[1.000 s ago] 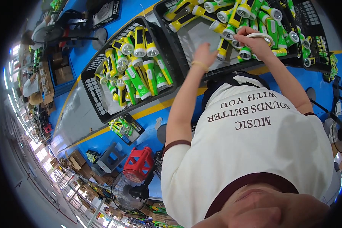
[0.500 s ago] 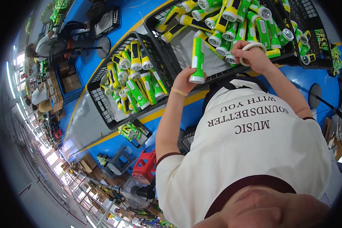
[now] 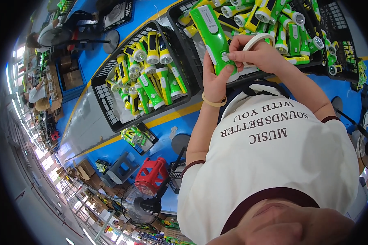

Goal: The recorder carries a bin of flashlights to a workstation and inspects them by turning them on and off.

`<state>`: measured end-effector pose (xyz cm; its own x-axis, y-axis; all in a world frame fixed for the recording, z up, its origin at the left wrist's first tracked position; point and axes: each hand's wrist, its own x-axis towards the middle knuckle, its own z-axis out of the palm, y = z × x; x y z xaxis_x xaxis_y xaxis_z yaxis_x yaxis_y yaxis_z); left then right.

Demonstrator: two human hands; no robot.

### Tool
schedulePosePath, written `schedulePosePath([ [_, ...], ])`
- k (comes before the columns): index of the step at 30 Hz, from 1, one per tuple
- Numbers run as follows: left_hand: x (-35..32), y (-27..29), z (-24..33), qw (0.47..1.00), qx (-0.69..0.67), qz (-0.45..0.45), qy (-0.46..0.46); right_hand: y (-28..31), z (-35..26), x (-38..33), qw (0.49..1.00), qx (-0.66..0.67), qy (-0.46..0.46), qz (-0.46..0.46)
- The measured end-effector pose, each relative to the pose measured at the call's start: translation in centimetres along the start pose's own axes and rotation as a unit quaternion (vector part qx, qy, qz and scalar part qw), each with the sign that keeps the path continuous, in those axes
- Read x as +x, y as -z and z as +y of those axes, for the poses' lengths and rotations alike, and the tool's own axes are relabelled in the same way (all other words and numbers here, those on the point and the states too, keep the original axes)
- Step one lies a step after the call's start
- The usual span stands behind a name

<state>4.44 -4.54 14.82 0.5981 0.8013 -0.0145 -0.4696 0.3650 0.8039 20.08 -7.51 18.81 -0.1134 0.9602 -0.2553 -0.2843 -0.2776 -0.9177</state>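
My left hand is wrapped round a green and yellow flashlight, which is raised close to me with its green switch face toward me. A tan band circles my left wrist. My right hand holds a narrow pale ring, apparently a roll of tape, hooked over its fingers. The fingertips of that hand are pinched at the flashlight's switch area, near my left thumb. Whether a piece of tape is between them is too small to tell. Behind both hands, a black crate holds many similar flashlights.
Left of it stands another black crate filled with green and yellow flashlights. A smaller crate sits on the blue floor below. Nearby are a red stool, a grey stool and a fan. Another person is at the far left.
The flashlight has come nearer and turned so its switch face shows. My right hand has moved left from above the crate to touch it, still carrying the ring.
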Motion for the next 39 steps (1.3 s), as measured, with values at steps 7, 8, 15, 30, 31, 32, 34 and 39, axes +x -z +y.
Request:
schedulePosePath([
  [7,-0.6,3.1,0.6,0.995,-0.016,0.077,-0.054,-3.9,-0.2,1.5,0.951,-0.286,0.066,0.093],
  [8,-0.9,3.4,0.8,0.995,-0.016,0.079,-0.057,-3.7,0.2,2.1,0.915,-0.370,0.111,0.116],
  [15,-2.6,7.1,3.0,0.986,-0.151,0.058,-0.027,-6.0,1.2,4.5,0.948,-0.308,0.076,0.009],
  [30,-5.2,17.6,5.6,0.927,-0.096,0.359,-0.054,-9.5,6.2,7.3,0.953,-0.278,0.092,0.079],
  [31,-5.1,21.0,7.6,0.892,-0.032,0.446,-0.063,-7.0,6.7,7.5,0.936,-0.281,0.168,0.134],
  [32,-6.3,26.2,7.9,0.828,0.125,0.534,-0.115,-5.3,6.5,7.3,0.940,-0.281,0.141,0.134],
  [34,-8.0,34.8,10.4,0.707,0.526,0.471,-0.020,-1.7,6.7,6.6,0.941,-0.293,0.093,0.139],
  [39,-2.4,30.2,11.1,0.491,0.819,0.292,-0.054,3.9,7.6,3.0,0.963,-0.178,0.049,0.198],
])
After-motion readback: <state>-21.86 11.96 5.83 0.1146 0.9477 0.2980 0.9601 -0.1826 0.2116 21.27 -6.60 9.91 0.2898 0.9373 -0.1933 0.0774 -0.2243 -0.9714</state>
